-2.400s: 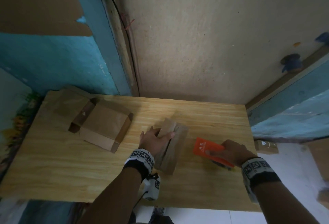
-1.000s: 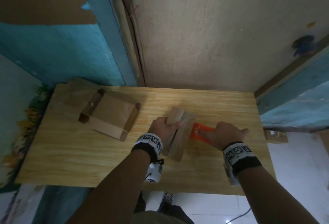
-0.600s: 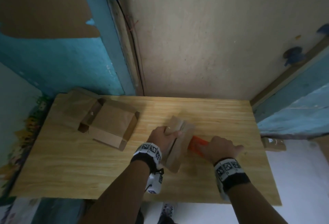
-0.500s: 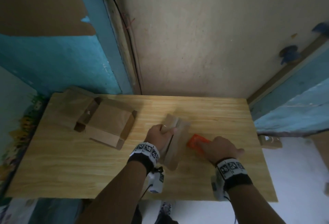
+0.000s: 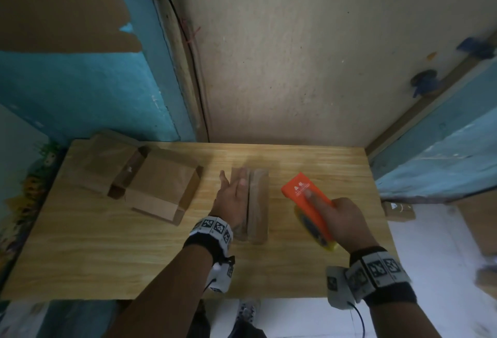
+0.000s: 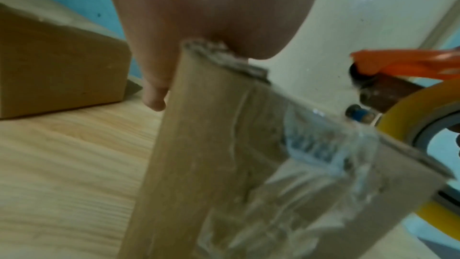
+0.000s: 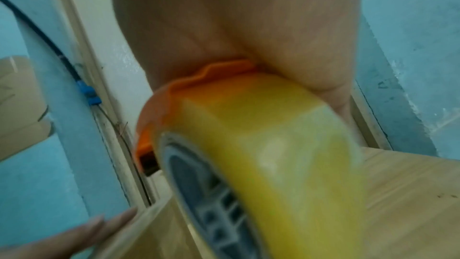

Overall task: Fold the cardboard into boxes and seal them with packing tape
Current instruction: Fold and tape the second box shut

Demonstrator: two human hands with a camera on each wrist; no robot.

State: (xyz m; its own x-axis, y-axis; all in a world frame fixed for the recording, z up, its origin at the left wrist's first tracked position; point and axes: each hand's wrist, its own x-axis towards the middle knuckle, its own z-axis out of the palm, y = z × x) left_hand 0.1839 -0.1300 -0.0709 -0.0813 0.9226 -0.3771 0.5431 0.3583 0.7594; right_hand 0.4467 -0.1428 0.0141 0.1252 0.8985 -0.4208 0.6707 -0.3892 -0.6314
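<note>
A small brown cardboard box (image 5: 258,203) lies mid-table, its seam running away from me. My left hand (image 5: 232,180) rests on its left half with fingers stretched flat and the thumb on top. Clear tape (image 6: 311,145) crosses the near end of the box (image 6: 211,145). To the right, clear of the box, my right hand (image 5: 341,219) grips the orange tape dispenser (image 5: 304,192), index finger laid along its top. Its yellow tape roll (image 7: 273,135) fills the right wrist view, where the left hand's straight fingers (image 7: 99,229) lie on the box (image 7: 154,231).
A larger cardboard box (image 5: 158,187) with loose end flaps sits at the table's left, partly on flat cardboard (image 5: 107,154). The wooden table (image 5: 107,257) butts against a wall. Small boxes (image 5: 398,210) lie on the floor at right.
The right hand has pulled the dispenser away from the box's side, to the right. The left hand's curled grip has flattened out, and the box has turned straighter.
</note>
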